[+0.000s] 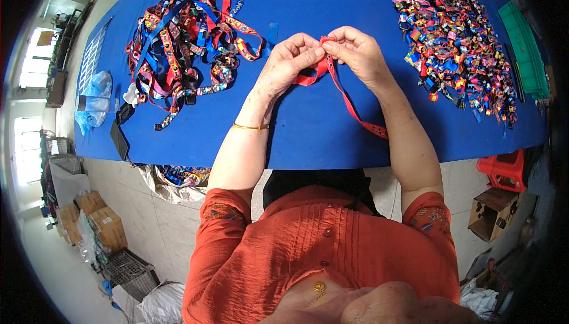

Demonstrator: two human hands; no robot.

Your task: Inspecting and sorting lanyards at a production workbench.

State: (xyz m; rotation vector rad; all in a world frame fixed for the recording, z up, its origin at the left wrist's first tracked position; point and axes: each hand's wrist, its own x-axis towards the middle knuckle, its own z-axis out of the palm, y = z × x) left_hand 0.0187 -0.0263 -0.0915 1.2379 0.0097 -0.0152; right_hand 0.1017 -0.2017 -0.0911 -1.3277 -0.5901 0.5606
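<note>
A red patterned ribbon strap (349, 106) is pinched between my two hands above the blue table. My left hand (294, 57) grips it between thumb and fingers, and my right hand (354, 53) pinches it right beside, the fingertips nearly meeting. One part of the strap loops under my left hand; a longer tail hangs down and lies toward my right forearm. What exactly sits between the fingertips is too small to make out. To the left lies a tangled heap of colourful patterned straps (172, 51).
The blue table (320, 140) spreads before me. A dense pile of small colourful folded straps (453, 39) covers its right side, with a green crate (523, 48) beyond. Blue plastic bags (95, 101) lie at the left edge. A red stool (504, 170) and cardboard boxes (106, 226) stand on the floor.
</note>
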